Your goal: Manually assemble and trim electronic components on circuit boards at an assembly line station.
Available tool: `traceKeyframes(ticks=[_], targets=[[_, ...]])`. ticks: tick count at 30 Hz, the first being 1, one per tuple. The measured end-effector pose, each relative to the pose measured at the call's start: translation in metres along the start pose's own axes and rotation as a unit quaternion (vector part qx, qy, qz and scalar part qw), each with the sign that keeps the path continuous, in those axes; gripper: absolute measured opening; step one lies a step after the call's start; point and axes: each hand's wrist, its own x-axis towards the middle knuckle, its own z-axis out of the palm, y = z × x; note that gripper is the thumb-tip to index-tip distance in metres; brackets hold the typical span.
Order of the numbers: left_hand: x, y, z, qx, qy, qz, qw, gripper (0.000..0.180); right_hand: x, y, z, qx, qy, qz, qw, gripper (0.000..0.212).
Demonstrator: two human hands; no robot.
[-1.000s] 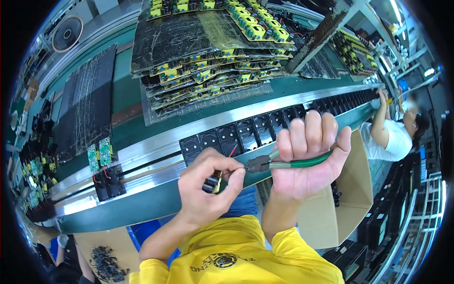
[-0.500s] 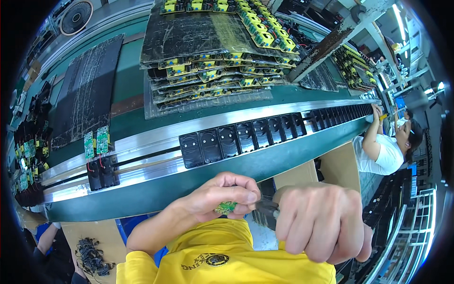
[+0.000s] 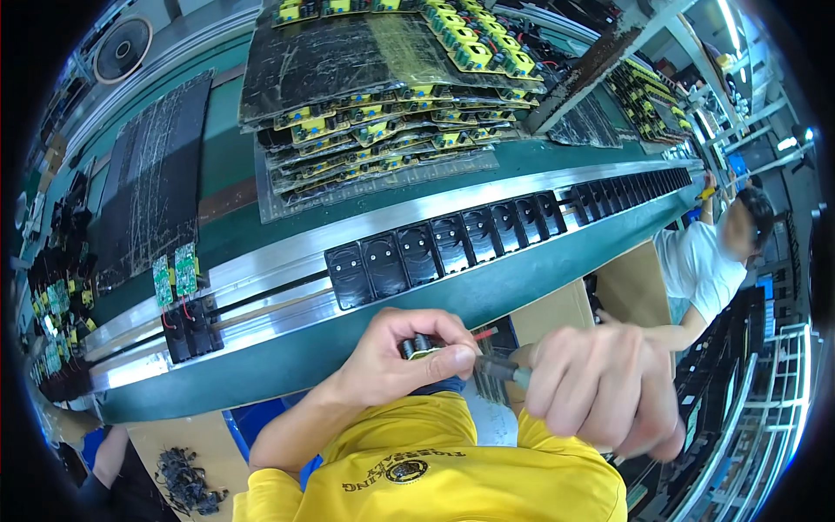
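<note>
My left hand (image 3: pixel 413 357), closed in a pinch, holds a small circuit board (image 3: pixel 421 352) with dark cylindrical parts. Much of the board is hidden by the fingers. A short red wire (image 3: pixel 484 333) sticks out beside my left fingertips. My right hand (image 3: pixel 604 387) is a fist around a hand tool with a dark metal head (image 3: pixel 499 368); it looks like pliers, but its handles are mostly covered. The head points left and reaches close to my left fingertips. Whether it touches the board or wire, I cannot tell.
Beyond my hands, a metal rail carries a row of black plastic housings (image 3: pixel 383 265). Two green boards (image 3: pixel 185 270) are wired to housings at left. Behind stand stacked sheets (image 3: pixel 335 74) bearing yellow components. Cardboard boxes (image 3: pixel 626 287) and a co-worker (image 3: pixel 704 270) are at right.
The board in my left hand has turned, so its cylindrical parts show instead of its green face. The red wire has come into view. My right hand has risen slightly; the co-worker has moved.
</note>
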Motion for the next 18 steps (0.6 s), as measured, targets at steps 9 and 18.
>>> traceKeyframes(ticks=[9,18], targets=[[-0.003,-0.019,0.013,0.325,0.277,0.366,0.827,0.022,-0.036,0.026,-0.009,0.067,0.5,-0.175,0.846,0.03],[0.004,-0.026,0.011,0.363,0.319,0.406,0.776,0.027,-0.046,0.042,-0.005,0.114,0.485,-0.166,0.851,0.032]])
